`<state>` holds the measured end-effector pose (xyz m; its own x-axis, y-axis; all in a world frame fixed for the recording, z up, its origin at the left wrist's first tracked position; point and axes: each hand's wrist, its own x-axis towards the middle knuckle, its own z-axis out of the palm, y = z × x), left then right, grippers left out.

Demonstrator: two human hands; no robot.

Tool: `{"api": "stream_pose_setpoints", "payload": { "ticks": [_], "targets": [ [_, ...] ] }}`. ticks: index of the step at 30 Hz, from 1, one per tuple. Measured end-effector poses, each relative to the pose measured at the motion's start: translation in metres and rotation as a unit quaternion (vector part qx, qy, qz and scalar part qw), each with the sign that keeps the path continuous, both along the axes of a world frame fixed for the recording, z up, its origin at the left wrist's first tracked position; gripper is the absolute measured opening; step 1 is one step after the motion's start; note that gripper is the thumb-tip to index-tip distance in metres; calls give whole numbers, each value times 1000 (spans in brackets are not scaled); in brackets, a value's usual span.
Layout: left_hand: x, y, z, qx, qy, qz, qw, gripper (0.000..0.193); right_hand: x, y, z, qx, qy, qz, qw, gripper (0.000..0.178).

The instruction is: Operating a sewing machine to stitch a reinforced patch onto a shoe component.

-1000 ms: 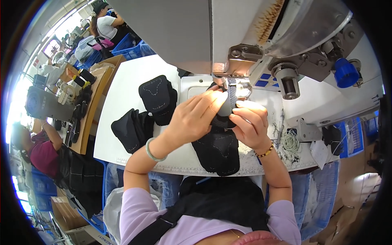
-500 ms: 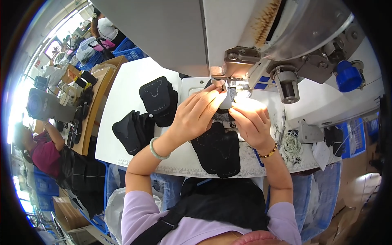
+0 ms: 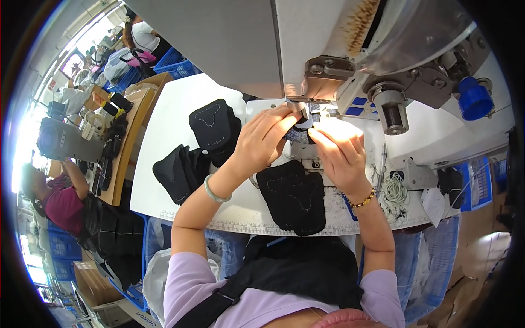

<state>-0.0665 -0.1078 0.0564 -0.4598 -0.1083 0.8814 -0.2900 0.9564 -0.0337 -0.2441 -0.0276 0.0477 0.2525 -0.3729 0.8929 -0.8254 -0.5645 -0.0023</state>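
Observation:
Under the lit head of a sewing machine (image 3: 328, 76), a small dark grey fabric piece (image 3: 297, 136) lies with a pale grey curved patch (image 3: 304, 124) on it. My left hand (image 3: 267, 134) holds the left side of the fabric, its fingertips close to the presser foot. On the other side, my right hand (image 3: 342, 156) pinches the edge of the same fabric; strong lamp light washes out part of it. The needle point is hidden. Below my hands, black fabric pieces (image 3: 292, 199) with pale stitched outlines overlap at the table's front.
Two more piles of black pieces, one upper (image 3: 213, 128) and one lower (image 3: 178, 172), sit left on the white table (image 3: 158, 126). Right of my hand lie a coil of pale cord (image 3: 394, 188) and lint. Blue crates (image 3: 429, 268) stand below. A co-worker (image 3: 65, 197) sits at far left.
Both hands have moved slightly away from me, toward the presser foot. The fabric and its pale patch have shifted the same way, uncovering more of the machine bed. The whole view has shifted slightly.

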Motion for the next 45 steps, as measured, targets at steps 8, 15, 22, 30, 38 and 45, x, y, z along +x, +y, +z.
{"api": "stream_pose_setpoints", "payload": {
  "ticks": [8,15,22,30,38,45],
  "targets": [
    [2,-3,-7,92,25,-2,995,44,7,3,0,7,-18,-30,999,26],
    [23,-17,16,442,119,-192,868,24,5,-1,7,11,-52,-51,997,22],
    [13,-60,20,784,39,-59,616,20,6,-4,10,24,-93,0,995,21],
    [5,-32,32,779,118,-246,565,20,-5,-7,5,42,-114,38,992,27],
    [6,-19,28,776,154,-251,558,19,-4,-5,0,45,-119,37,991,29],
    [5,3,25,752,211,-266,564,20,19,2,-5,-19,2,-17,1000,32]
  ]
}}
